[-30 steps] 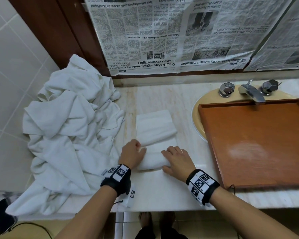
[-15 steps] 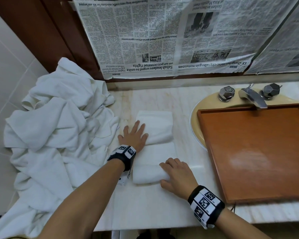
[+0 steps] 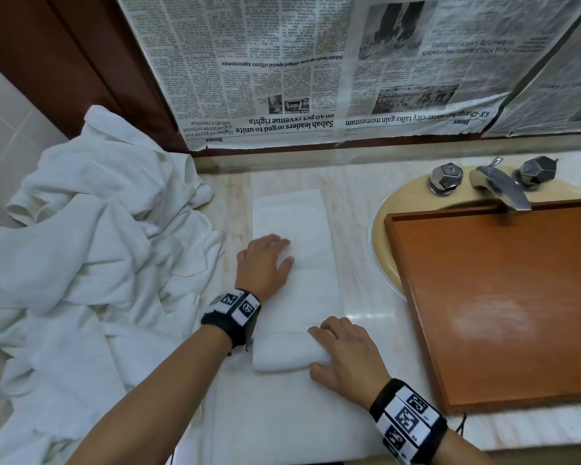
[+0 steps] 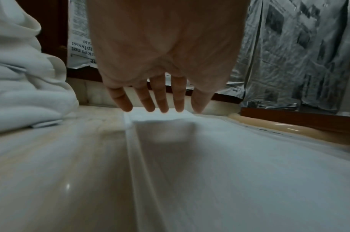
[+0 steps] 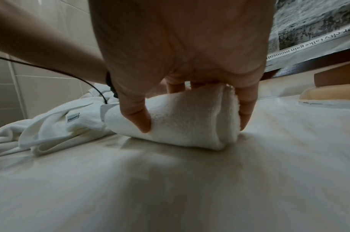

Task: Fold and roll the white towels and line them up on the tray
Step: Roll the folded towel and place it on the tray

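right hand (image 3: 348,355) around half-rolled towel (image 3: 291,354)

One folded towel (image 3: 294,263), one heap of towels (image 3: 91,246), perhaps several, one tray (image 3: 503,307), two tap handles (image 3: 446,177).

Both forearms are bare. Each wrist carries a black band (image 3: 231,313) with white square-patterned marker tags. A thin black cable (image 5: 51,69) trails from the left band.

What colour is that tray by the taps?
Reddish-brown wood, the tray shows best in the head view.
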`<state>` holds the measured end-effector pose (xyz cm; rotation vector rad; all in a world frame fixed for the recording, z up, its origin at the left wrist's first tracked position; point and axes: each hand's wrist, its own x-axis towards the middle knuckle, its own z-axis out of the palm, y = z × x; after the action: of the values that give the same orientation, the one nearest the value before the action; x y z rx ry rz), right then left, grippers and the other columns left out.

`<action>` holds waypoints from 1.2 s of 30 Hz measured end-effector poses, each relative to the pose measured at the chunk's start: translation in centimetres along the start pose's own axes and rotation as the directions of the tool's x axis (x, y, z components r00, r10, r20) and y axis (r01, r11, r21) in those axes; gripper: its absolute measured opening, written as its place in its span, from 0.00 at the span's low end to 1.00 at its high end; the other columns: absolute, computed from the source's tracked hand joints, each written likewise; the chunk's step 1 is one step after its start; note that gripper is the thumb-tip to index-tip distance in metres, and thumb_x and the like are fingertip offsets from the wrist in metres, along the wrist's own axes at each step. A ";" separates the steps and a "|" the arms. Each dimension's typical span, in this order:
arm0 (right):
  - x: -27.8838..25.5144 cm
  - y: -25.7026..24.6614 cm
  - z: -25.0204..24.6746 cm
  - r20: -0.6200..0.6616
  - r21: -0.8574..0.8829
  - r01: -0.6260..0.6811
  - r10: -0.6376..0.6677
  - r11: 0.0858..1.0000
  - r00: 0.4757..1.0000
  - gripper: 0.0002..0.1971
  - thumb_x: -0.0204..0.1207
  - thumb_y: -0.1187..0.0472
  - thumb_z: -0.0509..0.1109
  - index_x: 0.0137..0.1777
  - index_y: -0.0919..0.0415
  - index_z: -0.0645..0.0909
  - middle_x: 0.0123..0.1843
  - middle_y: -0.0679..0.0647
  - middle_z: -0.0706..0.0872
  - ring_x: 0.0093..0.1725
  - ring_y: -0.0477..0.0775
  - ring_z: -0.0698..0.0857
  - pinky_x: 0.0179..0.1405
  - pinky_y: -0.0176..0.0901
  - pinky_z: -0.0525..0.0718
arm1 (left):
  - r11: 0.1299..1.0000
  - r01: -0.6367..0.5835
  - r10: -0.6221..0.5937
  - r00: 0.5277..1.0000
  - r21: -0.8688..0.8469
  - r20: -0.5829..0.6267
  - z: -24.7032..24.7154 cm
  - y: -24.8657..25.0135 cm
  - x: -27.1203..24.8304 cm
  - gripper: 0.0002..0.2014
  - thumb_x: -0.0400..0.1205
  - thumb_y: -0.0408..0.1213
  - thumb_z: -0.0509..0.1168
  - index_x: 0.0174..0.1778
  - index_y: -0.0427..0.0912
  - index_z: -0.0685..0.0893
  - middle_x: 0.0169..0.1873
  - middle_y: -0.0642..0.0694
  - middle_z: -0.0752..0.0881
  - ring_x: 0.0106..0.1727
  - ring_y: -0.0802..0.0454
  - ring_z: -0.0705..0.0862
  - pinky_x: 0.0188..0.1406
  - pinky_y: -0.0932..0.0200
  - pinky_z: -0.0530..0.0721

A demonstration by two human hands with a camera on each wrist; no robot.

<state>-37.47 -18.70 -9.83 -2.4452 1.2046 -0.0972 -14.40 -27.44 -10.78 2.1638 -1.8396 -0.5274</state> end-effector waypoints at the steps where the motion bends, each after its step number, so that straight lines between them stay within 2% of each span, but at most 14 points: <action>1: 0.0 0.0 0.0 0.002 -0.003 -0.003 0.003 1.000 1.000 0.25 0.59 0.41 0.66 0.55 0.48 0.83 0.47 0.45 0.80 0.45 0.50 0.81 0.41 0.44 0.82 | 1.000 -0.012 0.011 0.999 0.011 0.047 0.4 0.0 -0.6 0.24 0.87 0.54 0.59 0.79 0.56 0.73 0.82 0.52 0.69 0.81 0.45 0.65 0.75 0.44 0.64; 5: 0.0 -0.3 -0.1 0.023 -0.035 -0.012 0.012 0.999 1.000 0.24 0.59 0.42 0.65 0.54 0.50 0.84 0.46 0.46 0.80 0.44 0.52 0.82 0.40 0.45 0.82 | 0.977 -0.099 0.061 0.979 0.189 0.196 1.5 -0.6 -0.7 0.27 0.89 0.58 0.50 0.86 0.65 0.55 0.87 0.56 0.49 0.87 0.49 0.49 0.79 0.39 0.56; 7: 0.2 -0.6 -0.3 0.042 -0.066 -0.014 0.017 0.998 0.999 0.23 0.59 0.42 0.64 0.52 0.51 0.84 0.46 0.47 0.80 0.44 0.53 0.81 0.40 0.46 0.81 | 0.989 -0.093 0.064 0.968 0.112 0.241 1.2 -0.7 -0.3 0.27 0.88 0.59 0.49 0.85 0.66 0.55 0.87 0.59 0.46 0.87 0.52 0.44 0.81 0.36 0.50; 10: 0.3 -0.9 -0.5 0.062 -0.105 0.010 -0.004 0.994 0.998 0.20 0.60 0.44 0.64 0.48 0.53 0.83 0.47 0.48 0.80 0.45 0.54 0.80 0.43 0.49 0.80 | 0.986 0.004 0.026 0.984 -0.167 0.177 0.3 -1.2 -0.9 0.25 0.88 0.54 0.58 0.83 0.59 0.67 0.86 0.57 0.56 0.87 0.53 0.51 0.83 0.39 0.53; 12: 0.3 -0.9 -0.5 0.070 -0.111 0.035 -0.027 0.993 0.997 0.18 0.61 0.46 0.64 0.46 0.55 0.82 0.46 0.49 0.79 0.45 0.54 0.80 0.47 0.48 0.79 | 0.950 0.042 -0.010 0.994 -0.310 0.104 -0.7 -1.5 -2.8 0.25 0.87 0.51 0.62 0.81 0.52 0.72 0.85 0.52 0.62 0.86 0.51 0.58 0.83 0.45 0.58; 14: 0.5 -0.9 -0.5 0.086 -0.102 0.049 -0.040 0.994 0.995 0.16 0.61 0.47 0.63 0.43 0.57 0.81 0.44 0.50 0.78 0.42 0.56 0.79 0.46 0.48 0.78 | 0.937 0.041 -0.024 0.998 -0.346 0.055 -1.3 -1.4 -6.0 0.25 0.83 0.51 0.62 0.75 0.45 0.79 0.80 0.46 0.71 0.81 0.48 0.68 0.79 0.54 0.64; 16: 0.8 -0.9 -0.7 0.122 -0.117 0.058 -0.043 0.991 0.992 0.16 0.61 0.47 0.62 0.41 0.58 0.80 0.42 0.51 0.78 0.39 0.56 0.79 0.43 0.49 0.80 | 0.941 0.078 -0.057 0.996 -0.329 0.072 -1.4 -1.1 -9.4 0.22 0.82 0.49 0.64 0.70 0.42 0.83 0.73 0.43 0.77 0.75 0.47 0.75 0.71 0.62 0.66; 19: 1.1 -0.9 -1.1 0.193 -0.132 0.081 -0.054 0.988 0.980 0.19 0.63 0.45 0.61 0.44 0.58 0.81 0.43 0.51 0.79 0.39 0.57 0.80 0.41 0.49 0.79 | 0.934 0.178 -0.125 0.975 -0.311 0.184 -0.5 -1.0 -13.3 0.17 0.86 0.43 0.65 0.70 0.44 0.84 0.74 0.46 0.74 0.75 0.49 0.74 0.69 0.69 0.62; 24: 1.2 -0.4 -2.1 0.281 -0.120 0.132 -0.094 0.984 0.955 0.29 0.63 0.40 0.57 0.59 0.55 0.81 0.53 0.51 0.80 0.50 0.57 0.79 0.47 0.50 0.77 | 0.918 0.151 -0.084 0.978 -0.367 0.193 0.9 -0.5 -15.2 0.19 0.91 0.44 0.55 0.75 0.44 0.80 0.82 0.48 0.67 0.82 0.50 0.65 0.78 0.64 0.56; 29: 1.3 -1.2 -2.5 0.335 -0.148 0.133 -0.077 0.980 0.939 0.39 0.59 0.34 0.48 0.71 0.45 0.75 0.63 0.52 0.77 0.58 0.59 0.77 0.57 0.52 0.76 | 0.933 0.134 -0.094 0.987 -0.333 0.133 1.7 0.2 -16.2 0.23 0.92 0.45 0.51 0.81 0.42 0.73 0.85 0.48 0.62 0.84 0.49 0.60 0.78 0.67 0.50; 31: 1.0 -1.1 -2.3 0.346 -0.149 0.107 -0.049 0.983 0.937 0.38 0.61 0.35 0.50 0.72 0.44 0.73 0.65 0.53 0.75 0.60 0.60 0.76 0.60 0.54 0.75 | 0.943 0.155 -0.125 0.985 -0.295 0.120 1.9 0.5 -16.3 0.24 0.92 0.47 0.49 0.81 0.40 0.72 0.84 0.46 0.63 0.84 0.47 0.60 0.80 0.63 0.52; 34: 0.8 -1.1 -2.2 0.348 -0.171 0.067 -0.004 0.983 0.937 0.32 0.65 0.39 0.57 0.71 0.45 0.73 0.62 0.54 0.74 0.60 0.59 0.75 0.60 0.53 0.75 | 0.962 0.228 -0.218 0.973 -0.151 0.081 1.9 0.5 -15.9 0.30 0.88 0.53 0.47 0.82 0.39 0.69 0.83 0.45 0.64 0.82 0.44 0.63 0.79 0.51 0.63; 36: 0.6 -1.2 -2.2 0.337 -0.193 0.050 0.019 0.980 0.941 0.35 0.64 0.36 0.52 0.70 0.48 0.74 0.61 0.54 0.74 0.60 0.60 0.75 0.57 0.51 0.76 | 0.960 0.264 -0.257 0.963 -0.091 0.082 1.3 0.2 -15.7 0.27 0.89 0.53 0.51 0.82 0.43 0.69 0.83 0.48 0.63 0.81 0.45 0.62 0.77 0.48 0.65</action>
<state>-36.68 -19.23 -7.40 -2.5038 1.0832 0.4434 -17.28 -11.98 -10.17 2.3586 -1.5296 -0.7426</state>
